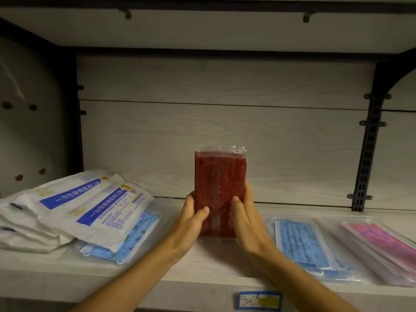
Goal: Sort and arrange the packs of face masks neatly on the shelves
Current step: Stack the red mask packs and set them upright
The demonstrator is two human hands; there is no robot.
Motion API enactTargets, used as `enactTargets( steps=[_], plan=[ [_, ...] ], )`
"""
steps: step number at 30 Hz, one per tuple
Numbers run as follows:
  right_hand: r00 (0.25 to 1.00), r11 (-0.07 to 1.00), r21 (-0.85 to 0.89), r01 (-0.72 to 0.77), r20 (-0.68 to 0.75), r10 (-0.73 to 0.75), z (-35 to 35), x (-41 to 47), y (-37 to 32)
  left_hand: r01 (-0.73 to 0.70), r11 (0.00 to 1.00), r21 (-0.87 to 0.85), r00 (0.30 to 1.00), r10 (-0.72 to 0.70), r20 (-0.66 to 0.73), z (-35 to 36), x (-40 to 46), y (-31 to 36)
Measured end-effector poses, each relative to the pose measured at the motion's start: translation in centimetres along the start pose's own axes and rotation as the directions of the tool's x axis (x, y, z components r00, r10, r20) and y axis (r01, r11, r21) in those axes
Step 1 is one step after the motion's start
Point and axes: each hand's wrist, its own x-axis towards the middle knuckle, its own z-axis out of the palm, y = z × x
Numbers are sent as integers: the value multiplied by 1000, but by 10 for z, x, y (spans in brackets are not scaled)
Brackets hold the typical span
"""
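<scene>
A red pack of face masks [219, 176] in clear plastic stands upright on its short end at the middle of the pale wooden shelf [202, 262]. My left hand [192, 218] grips its left edge, thumb on the front. My right hand [244, 218] grips its right edge the same way. To the left lies a loose pile of white packs with blue labels [85, 203], overlapping a blue patterned pack [132, 239]. To the right lie a blue pack [301, 239] and a pink pack [382, 244], both flat.
A wood-grain back panel [225, 131] closes the shelf behind. A black slotted bracket [367, 154] stands at the right, and another shelf board [202, 28] hangs overhead. A blue and yellow price tag [260, 300] sits on the shelf's front edge.
</scene>
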Motion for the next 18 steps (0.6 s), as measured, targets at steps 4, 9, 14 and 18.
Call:
enactTargets(
  steps=[4,9,14,18],
  plan=[
    [1000,1000,-5,-1,15,1,1,0,-2,-41,999,26,999,41,12,0,-1,-1],
    [1000,1000,9,5,15,-5,1,1,1,-91,996,12,996,91,10,0,-1,0],
    [1000,1000,14,6,25,-6,2,4,5,-129,990,51,992,129,-7,-2,1,-1],
    [999,1000,18,-5,49,4,0,4,8,-159,984,75,987,159,1,-1,-1,1]
  ],
)
